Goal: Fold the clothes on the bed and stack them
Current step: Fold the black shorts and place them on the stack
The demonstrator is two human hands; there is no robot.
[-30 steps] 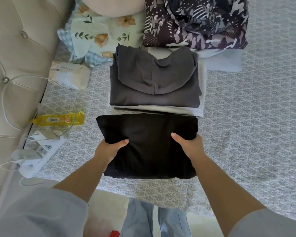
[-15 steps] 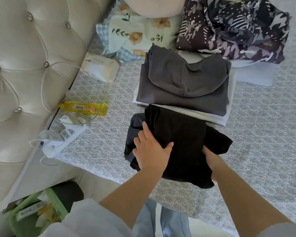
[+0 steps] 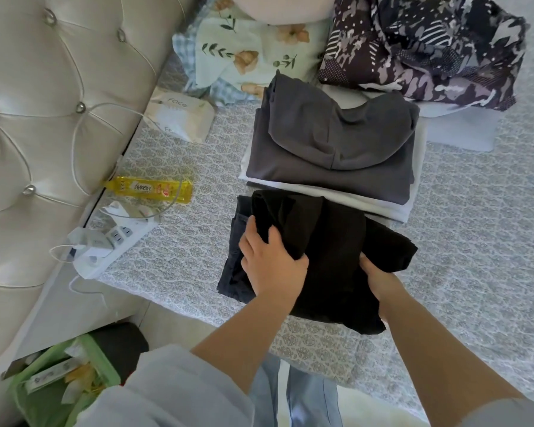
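From the head camera we look down on our two hands working a folded black garment (image 3: pixel 330 254) that lies on the patterned bedspread (image 3: pixel 475 272), near the bed's front edge. Our left hand (image 3: pixel 272 266) sits on the garment's left part, fingers curled and bunching a fold of the black cloth, thumb pointing toward the middle. Our right hand (image 3: pixel 378 280) is at the garment's right side, below its jutting corner; the fingers are tucked under the cloth, so we grip its edge there, though the fingertips are hidden. The bulk of the garment lies between the two hands and beyond them.

Just behind it, touching or nearly so, rests a folded grey garment (image 3: pixel 330 158) on a white folded one (image 3: pixel 383 204). Farther back sits a crumpled dark patterned garment (image 3: pixel 423 47). To the left lie a yellow packet (image 3: pixel 150 189), a white power strip (image 3: pixel 111 241) and a tissue pack (image 3: pixel 182 117).
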